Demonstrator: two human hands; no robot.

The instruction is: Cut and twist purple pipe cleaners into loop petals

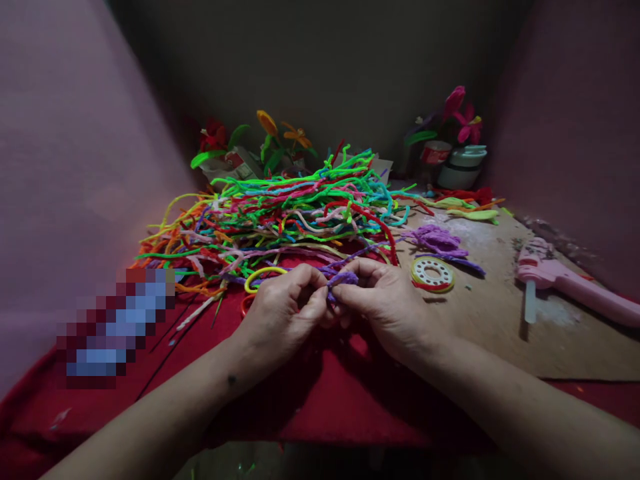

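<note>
Both hands meet over the red cloth, pinching a small bent piece of purple pipe cleaner (345, 280) between them. My left hand (285, 303) is closed, its thumb and forefinger at the piece's left side. On the other side my right hand (390, 303) grips it with thumb and forefinger; the lower fingers are partly hidden. Yellow-handled scissors (263, 275) lie just behind my left hand, partly covered by it. A large heap of multicoloured pipe cleaners (300, 213) spreads behind the hands. Looped purple pipe cleaners (436, 241) rest beyond my right hand.
On a brown board (480, 320) at right lie a round spool (433, 274) and a pink glue gun (560, 273) with a glue stick. Pipe-cleaner flowers in pots (460, 163) stand at the back. A red cloth (200, 393) covers the table; a pixelated blue item (125, 320) lies left.
</note>
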